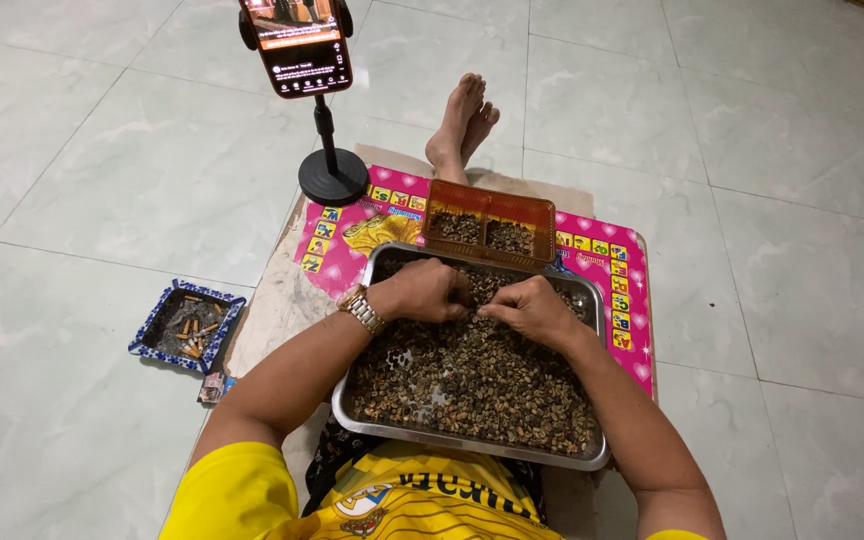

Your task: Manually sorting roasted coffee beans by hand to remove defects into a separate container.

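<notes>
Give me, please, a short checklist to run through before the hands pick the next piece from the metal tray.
1. Metal tray rests steadily across the lap: ok.
2. Left hand and right hand are both over the small dark pieces: ok.
3. Orange two-part box sits open beyond the tray: ok.
4. What the fingertips pinch: cannot tell.
5. Phone on its stand stands apart from the tray: ok.
</notes>
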